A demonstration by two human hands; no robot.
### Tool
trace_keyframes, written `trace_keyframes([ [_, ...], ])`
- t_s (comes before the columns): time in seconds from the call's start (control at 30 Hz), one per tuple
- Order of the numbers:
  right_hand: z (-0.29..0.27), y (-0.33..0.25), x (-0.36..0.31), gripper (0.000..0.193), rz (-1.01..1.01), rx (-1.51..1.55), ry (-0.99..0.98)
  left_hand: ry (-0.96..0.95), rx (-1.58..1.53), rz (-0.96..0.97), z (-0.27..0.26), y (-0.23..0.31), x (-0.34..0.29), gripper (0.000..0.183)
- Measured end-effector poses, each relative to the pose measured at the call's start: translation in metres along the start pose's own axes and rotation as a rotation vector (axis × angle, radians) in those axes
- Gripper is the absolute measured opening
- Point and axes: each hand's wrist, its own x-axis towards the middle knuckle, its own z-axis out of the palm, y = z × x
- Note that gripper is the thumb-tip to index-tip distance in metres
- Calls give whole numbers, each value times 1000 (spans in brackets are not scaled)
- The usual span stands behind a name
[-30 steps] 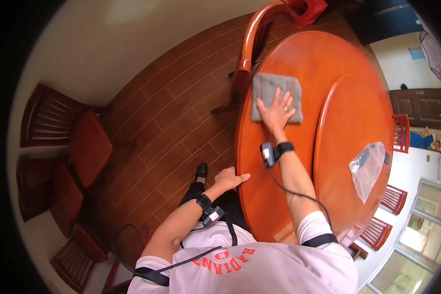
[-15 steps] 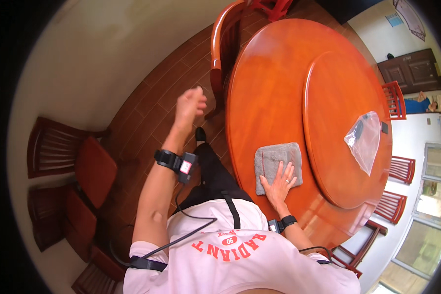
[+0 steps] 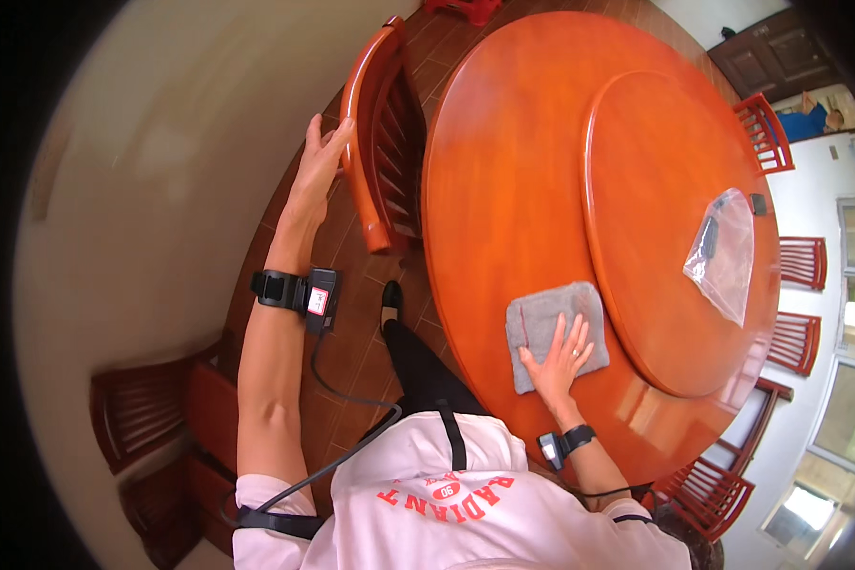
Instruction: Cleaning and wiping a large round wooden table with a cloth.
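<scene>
My left hand [image 3: 321, 171] is stretched forward to the curved top rail of a reddish-brown wooden chair [image 3: 359, 133]. Its fingers are apart at the rail's outer side; whether they touch the wood I cannot tell. My right hand [image 3: 560, 366], with a ring on one finger, lies flat with fingers spread on a folded grey cloth [image 3: 532, 323]. That cloth rests on the near part of a glossy round wooden table [image 3: 503, 190]. Part of the cloth is hidden under the palm.
On the table's raised round turntable [image 3: 636, 142] lie a clear plastic bag [image 3: 731, 271] and a small dark object [image 3: 758, 204]. More chairs [image 3: 152, 399] stand against the wall at left, others [image 3: 796, 261] beyond the table. A person in blue [image 3: 803, 123] is at the far right.
My left hand has moved forward and left to the chair back, its curled fingers now spread. The chair looks further out from the table. My right hand stays on the cloth, which has turned slightly.
</scene>
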Motion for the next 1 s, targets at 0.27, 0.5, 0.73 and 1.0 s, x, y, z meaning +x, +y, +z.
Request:
trace_keyframes([
  [0.27, -7, 175, 120, 99, 53, 24, 190, -34, -53, 16, 221, -7, -84, 86],
  [0.5, 12, 421, 147, 99, 316, 106, 292, 21, 79, 264, 485, -94, -255, 45],
  [0.73, -8, 675, 183, 97, 414, 97, 260, 4, 142, 287, 716, -138, -395, 38],
  [1.0, -39, 710, 186, 85, 349, 26, 227, -28, 142, 269, 766, -111, -406, 40],
])
